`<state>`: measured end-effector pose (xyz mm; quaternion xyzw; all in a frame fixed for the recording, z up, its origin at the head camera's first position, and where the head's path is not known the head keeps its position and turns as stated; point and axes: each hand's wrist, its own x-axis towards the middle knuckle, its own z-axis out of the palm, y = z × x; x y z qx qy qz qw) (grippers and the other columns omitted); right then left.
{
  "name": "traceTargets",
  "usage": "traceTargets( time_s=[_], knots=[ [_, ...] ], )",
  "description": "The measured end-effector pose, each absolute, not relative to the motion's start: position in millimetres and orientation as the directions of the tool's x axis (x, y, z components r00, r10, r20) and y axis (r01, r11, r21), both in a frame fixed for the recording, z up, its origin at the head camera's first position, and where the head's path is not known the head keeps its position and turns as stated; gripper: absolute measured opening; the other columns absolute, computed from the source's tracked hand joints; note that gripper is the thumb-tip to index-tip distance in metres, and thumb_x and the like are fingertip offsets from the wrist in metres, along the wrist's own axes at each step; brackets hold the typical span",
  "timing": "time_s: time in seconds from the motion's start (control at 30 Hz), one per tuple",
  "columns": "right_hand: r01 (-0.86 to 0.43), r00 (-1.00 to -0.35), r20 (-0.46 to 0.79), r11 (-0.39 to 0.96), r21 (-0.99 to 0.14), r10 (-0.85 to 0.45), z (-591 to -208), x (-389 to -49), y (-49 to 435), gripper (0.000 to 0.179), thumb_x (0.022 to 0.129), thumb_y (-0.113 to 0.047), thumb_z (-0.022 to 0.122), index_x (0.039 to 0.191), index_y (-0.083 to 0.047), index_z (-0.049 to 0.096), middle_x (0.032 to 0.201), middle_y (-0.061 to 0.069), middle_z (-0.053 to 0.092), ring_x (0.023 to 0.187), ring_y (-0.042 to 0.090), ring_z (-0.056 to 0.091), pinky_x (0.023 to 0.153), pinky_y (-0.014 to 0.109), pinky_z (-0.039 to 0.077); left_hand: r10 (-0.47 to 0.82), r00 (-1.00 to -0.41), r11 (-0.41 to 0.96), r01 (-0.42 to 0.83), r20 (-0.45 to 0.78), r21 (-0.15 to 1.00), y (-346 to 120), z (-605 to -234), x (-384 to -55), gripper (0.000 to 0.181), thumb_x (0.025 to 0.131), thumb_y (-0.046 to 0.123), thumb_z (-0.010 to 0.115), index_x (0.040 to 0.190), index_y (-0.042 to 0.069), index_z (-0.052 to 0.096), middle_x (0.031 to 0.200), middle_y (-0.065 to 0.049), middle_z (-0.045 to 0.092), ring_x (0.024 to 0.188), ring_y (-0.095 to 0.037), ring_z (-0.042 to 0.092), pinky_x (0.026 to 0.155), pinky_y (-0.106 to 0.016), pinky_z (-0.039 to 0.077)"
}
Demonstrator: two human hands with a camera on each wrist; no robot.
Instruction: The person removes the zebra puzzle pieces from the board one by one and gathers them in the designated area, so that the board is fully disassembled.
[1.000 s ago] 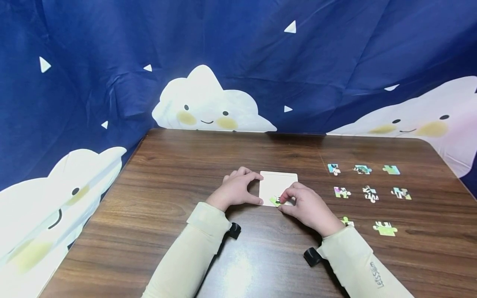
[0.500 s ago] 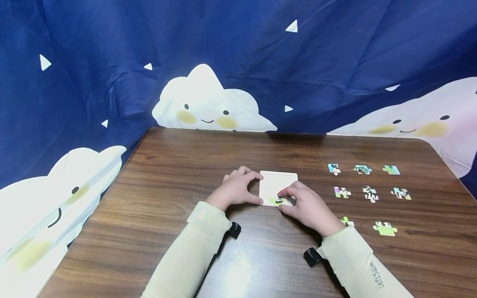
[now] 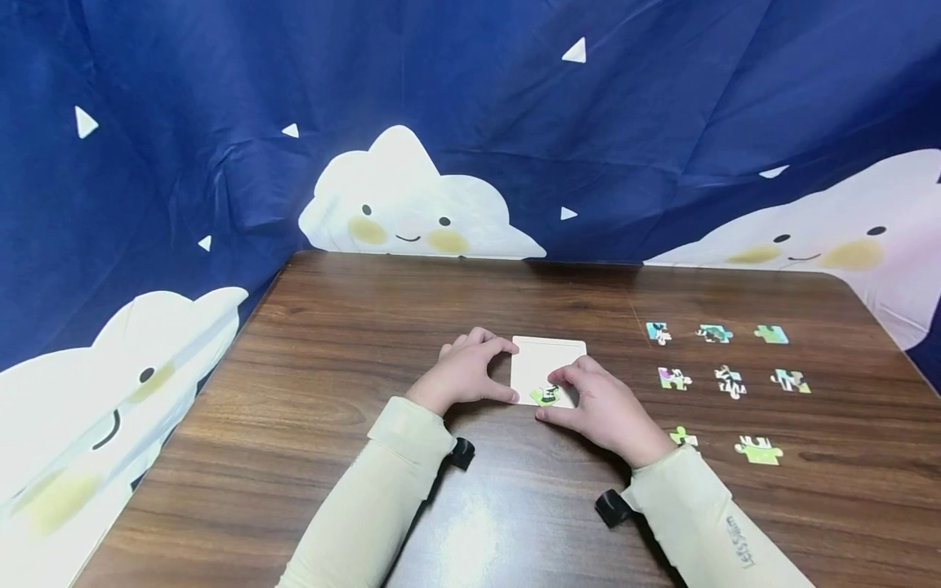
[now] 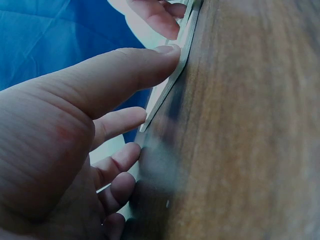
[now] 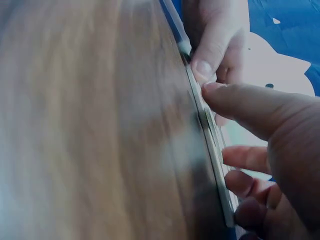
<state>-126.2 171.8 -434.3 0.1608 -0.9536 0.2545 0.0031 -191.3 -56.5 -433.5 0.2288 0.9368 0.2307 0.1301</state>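
Note:
A white square puzzle board lies on the wooden table, a raised strip along its far side. Near its front edge sits a puzzle piece, green with black and white print. My left hand rests thumb and forefinger against the board's left side, the other fingers loose. Over the right part of the board is my right hand, forefinger at the piece's upper right and thumb at the board's front edge. In the right wrist view the right thumb lies along that edge, its tip close to the left thumb.
Several loose puzzle pieces are spread in rows to the right, among them a blue one, a black-and-white one and a green one. One green piece lies beside the right wrist. A blue curtain hangs behind the table.
The right thumb has slid left along the board's front edge, and the fingers have come apart, showing more of the piece. The piece has turned slightly. The left hand stays put.

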Motion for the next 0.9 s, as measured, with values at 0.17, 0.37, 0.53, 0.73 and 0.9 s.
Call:
traceTargets(
  time_s=[0.17,0.37,0.53,0.73,0.9],
  knots=[
    [-0.312,-0.949,0.107,0.823,-0.474,-0.298,-432.5,-124.7,169.0,0.032,0.08,-0.034,0.081,0.103,-0.013,0.071,0.095,0.001,0.055,0.076,0.016,0.052,0.072,0.038,0.045,0.488,-0.861,0.789,0.366,-0.142,0.494,-56.5,-432.2,-191.2,0.07,0.076,0.047,0.084,0.139,0.03,0.057,0.139,-0.002,0.046,0.123,-0.024,0.044,0.095,-0.044,0.032],
    [-0.334,-0.94,0.114,0.805,-0.491,-0.32,-434.9,-124.5,171.8,0.034,0.073,-0.016,0.072,0.107,-0.016,0.072,0.096,0.0,0.054,0.075,0.016,0.05,0.071,0.036,0.043,0.491,-0.858,0.789,0.364,-0.151,0.495,-56.5,-432.2,-191.1,0.071,0.076,0.047,0.083,0.139,0.03,0.056,0.139,-0.002,0.046,0.123,-0.025,0.044,0.097,-0.045,0.031],
    [-0.305,-0.949,0.091,0.805,-0.509,-0.302,-433.7,-126.9,178.1,0.044,0.074,-0.02,0.077,0.115,-0.011,0.065,0.098,0.005,0.053,0.081,0.02,0.05,0.074,0.038,0.043,0.489,-0.859,0.788,0.361,-0.153,0.498,-56.0,-431.0,-190.6,0.071,0.076,0.047,0.083,0.139,0.03,0.056,0.139,-0.003,0.046,0.124,-0.024,0.044,0.097,-0.045,0.031],
    [-0.295,-0.95,0.062,0.819,-0.492,-0.305,-432.7,-128.4,182.5,0.029,0.075,-0.027,0.081,0.097,-0.012,0.068,0.088,0.002,0.051,0.075,0.017,0.047,0.072,0.035,0.041,0.491,-0.859,0.788,0.365,-0.148,0.497,-55.8,-429.7,-189.9,0.071,0.076,0.048,0.083,0.139,0.03,0.057,0.14,-0.003,0.047,0.125,-0.024,0.044,0.094,-0.042,0.032],
    [-0.342,-0.935,0.103,0.791,-0.508,-0.338,-435.1,-129.8,184.8,0.017,0.074,-0.019,0.079,0.084,-0.015,0.066,0.085,-0.001,0.052,0.074,0.015,0.047,0.07,0.034,0.041,0.491,-0.858,0.789,0.363,-0.153,0.496,-57.0,-429.8,-190.2,0.071,0.077,0.048,0.083,0.14,0.03,0.056,0.14,-0.004,0.046,0.126,-0.024,0.044,0.094,-0.043,0.032]
  ],
)
